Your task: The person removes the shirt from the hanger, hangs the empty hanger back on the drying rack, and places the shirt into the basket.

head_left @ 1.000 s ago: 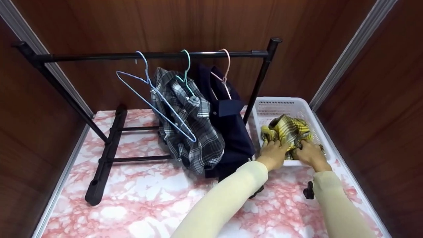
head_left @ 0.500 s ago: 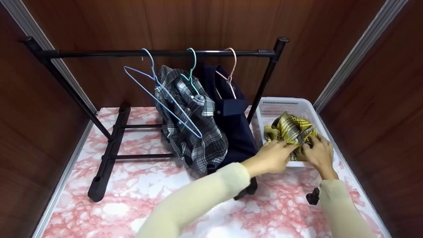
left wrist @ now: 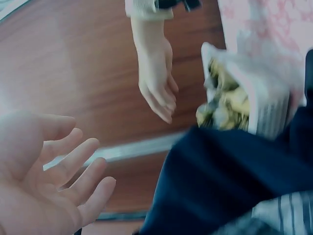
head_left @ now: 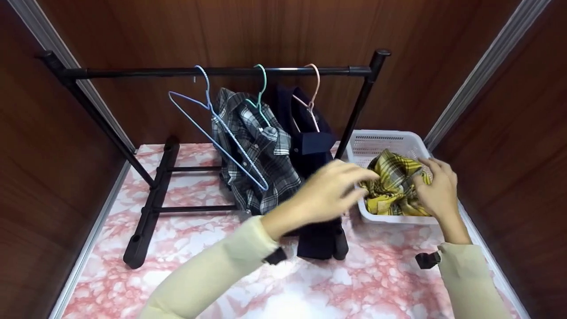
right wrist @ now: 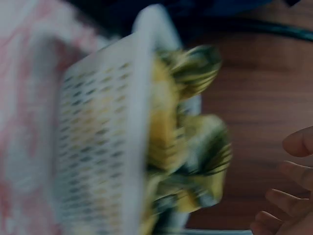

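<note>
A crumpled yellow plaid shirt (head_left: 392, 177) lies in the white plastic basket (head_left: 376, 218) on the right. My left hand (head_left: 325, 190) is in the air left of the basket, in front of the hanging navy garment (head_left: 312, 144). Its fingers are spread and loosely bent, holding nothing, as the left wrist view also shows of the left hand (left wrist: 54, 176). Above the basket's right side is my right hand (head_left: 438, 186), fingers relaxed and overlapping the shirt's edge. In the right wrist view the right hand (right wrist: 291, 191) appears apart from the shirt (right wrist: 195, 156).
A black clothes rack (head_left: 168, 72) spans the back. On it hang a bare blue hanger (head_left: 208, 106), a dark plaid shirt (head_left: 261, 155) on a green hanger (head_left: 261, 93), and the navy garment on a pink hanger (head_left: 315, 88). Wooden walls (head_left: 522, 155) enclose the marbled tabletop (head_left: 363, 283).
Both hands have come off the yellow plaid shirt, which stays in the basket. The left hand has moved left and up toward the rack; the right hand has lifted slightly and shifted right.
</note>
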Action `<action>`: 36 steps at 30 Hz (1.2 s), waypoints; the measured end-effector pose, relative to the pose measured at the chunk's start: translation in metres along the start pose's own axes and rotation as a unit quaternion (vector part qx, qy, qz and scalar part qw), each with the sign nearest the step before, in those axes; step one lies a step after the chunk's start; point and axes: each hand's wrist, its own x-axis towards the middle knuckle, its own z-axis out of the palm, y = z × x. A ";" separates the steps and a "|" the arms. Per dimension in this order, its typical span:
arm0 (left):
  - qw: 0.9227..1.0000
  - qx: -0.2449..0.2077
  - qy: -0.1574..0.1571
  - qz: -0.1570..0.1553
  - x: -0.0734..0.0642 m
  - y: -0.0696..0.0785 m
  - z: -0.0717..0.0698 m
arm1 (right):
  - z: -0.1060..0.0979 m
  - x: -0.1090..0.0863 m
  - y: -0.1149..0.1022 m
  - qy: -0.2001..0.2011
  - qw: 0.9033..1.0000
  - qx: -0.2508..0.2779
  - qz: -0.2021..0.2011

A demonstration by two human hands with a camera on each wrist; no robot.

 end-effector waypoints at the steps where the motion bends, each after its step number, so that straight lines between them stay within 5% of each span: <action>1: 1.000 -0.005 0.014 -0.004 -0.004 -0.004 -0.006 | -0.003 0.000 -0.007 0.003 1.000 0.005 -0.008; 10: 0.991 0.004 0.129 -0.019 -0.035 -0.050 -0.064 | -0.032 -0.012 -0.061 0.033 0.994 0.031 -0.098; 18: 0.978 0.019 0.196 -0.066 -0.045 -0.093 -0.118 | -0.047 -0.029 -0.091 0.047 0.984 0.055 -0.160; 25: 0.970 0.042 0.199 -0.133 -0.045 -0.132 -0.146 | -0.051 -0.047 -0.108 0.033 0.976 0.063 -0.208; 36: 0.972 0.076 0.153 -0.162 -0.031 -0.158 -0.156 | -0.051 -0.067 -0.136 -0.009 0.963 0.077 -0.258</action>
